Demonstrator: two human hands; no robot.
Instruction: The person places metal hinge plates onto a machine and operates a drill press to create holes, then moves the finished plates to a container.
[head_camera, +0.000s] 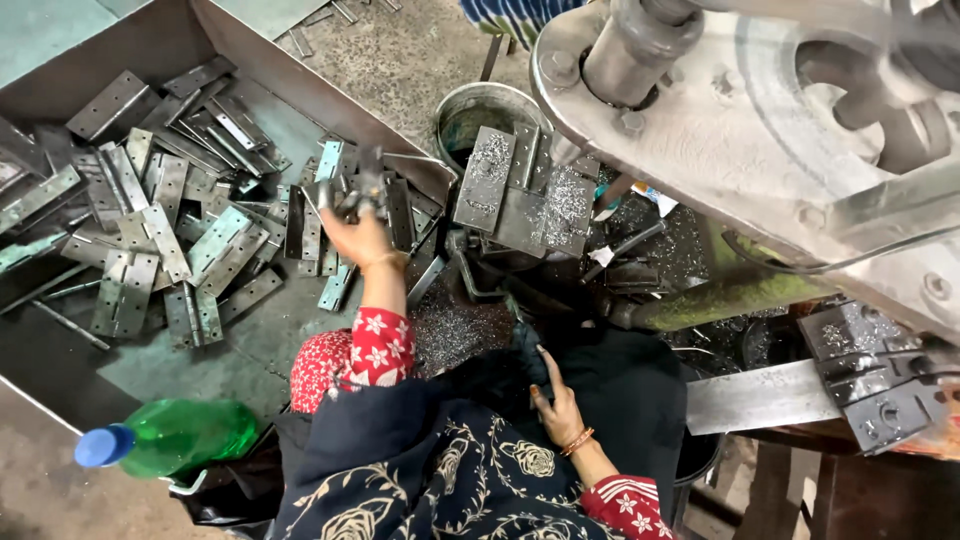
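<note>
- Hinges (160, 250) lie in a loose heap in the grey metal bin (150, 45) at the person's left; a great many lie there unsorted, so most of the pile looks yet to be handled.
- Left hand (355, 235) reaches into the bin's near edge and is closed around a hinge (352, 195), lifted just above the pile.
- Right hand (557, 405) rests on the dark cloth over the lap, fingers loosely spread, holding nothing.
- Metal plates (520, 190) dusted with bright shavings lie by the press machine (760, 130), near a round bucket (480, 115); no hinge is visibly seated under the machine.
- Judged from this, one piece is just being picked up and the feeding to the machine is not yet done.
- Green plastic bottle (170, 440) with a blue cap lies beside the bin, well apart from both hands.
</note>
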